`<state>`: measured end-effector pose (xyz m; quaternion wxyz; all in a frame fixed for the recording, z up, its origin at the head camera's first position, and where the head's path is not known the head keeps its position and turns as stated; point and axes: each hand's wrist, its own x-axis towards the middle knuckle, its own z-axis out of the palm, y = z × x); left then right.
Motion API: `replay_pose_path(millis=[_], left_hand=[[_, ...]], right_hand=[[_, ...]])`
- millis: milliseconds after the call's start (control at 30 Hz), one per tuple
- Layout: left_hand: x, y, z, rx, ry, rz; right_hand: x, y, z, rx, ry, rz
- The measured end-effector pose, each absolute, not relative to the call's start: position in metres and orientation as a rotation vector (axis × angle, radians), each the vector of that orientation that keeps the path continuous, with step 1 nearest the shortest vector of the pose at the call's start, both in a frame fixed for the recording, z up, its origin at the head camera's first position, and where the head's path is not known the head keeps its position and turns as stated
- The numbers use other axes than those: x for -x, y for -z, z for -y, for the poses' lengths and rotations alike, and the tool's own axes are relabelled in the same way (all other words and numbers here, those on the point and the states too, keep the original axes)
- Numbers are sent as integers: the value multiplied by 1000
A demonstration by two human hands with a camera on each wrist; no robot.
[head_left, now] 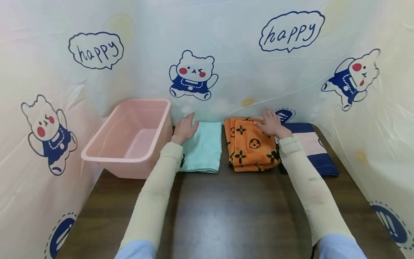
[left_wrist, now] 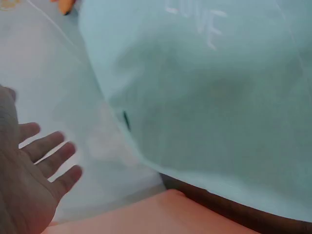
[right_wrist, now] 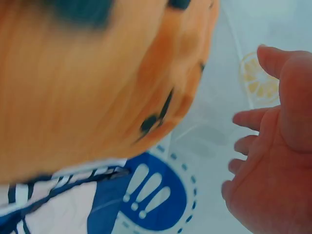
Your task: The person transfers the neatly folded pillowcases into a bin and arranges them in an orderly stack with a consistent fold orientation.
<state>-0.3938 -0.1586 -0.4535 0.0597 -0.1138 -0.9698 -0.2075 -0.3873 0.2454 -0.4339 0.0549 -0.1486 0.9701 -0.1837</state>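
My left hand (head_left: 185, 129) reaches over the left edge of a folded mint-green cloth (head_left: 205, 151), its fingers spread. In the left wrist view, this hand (left_wrist: 34, 180) holds nothing, and pale "LOVE" lettering shows on the mint cloth (left_wrist: 209, 112). Over the far right corner of a folded orange cloth (head_left: 247, 144) with black flower motifs is my right hand (head_left: 271, 124), fingers extended. The right wrist view shows that hand (right_wrist: 273, 161) with a bare palm, beside the orange cloth (right_wrist: 97, 97), which fills much of the picture.
A pink plastic tub (head_left: 158, 136) stands at the back left of the dark wooden table (head_left: 220, 208). Partly behind my right arm lies a folded navy and pink cloth (head_left: 323, 163). A printed white sheet (head_left: 233, 72) hangs behind and along both sides.
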Motion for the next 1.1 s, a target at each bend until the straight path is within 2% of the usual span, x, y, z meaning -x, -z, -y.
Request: replay_pose_path(millis=[167, 533, 833, 1100], left_hand=[[378, 451, 151, 343, 653, 2984], [335, 471, 140, 376, 557, 3040], [323, 485, 161, 276, 371, 3076], [327, 494, 173, 164, 402, 3032]], right_hand=[[378, 427, -222, 549, 561, -2889], [350, 418, -162, 848, 602, -2774], [340, 432, -105, 793, 447, -2650], [341, 453, -74, 684, 192, -2610]])
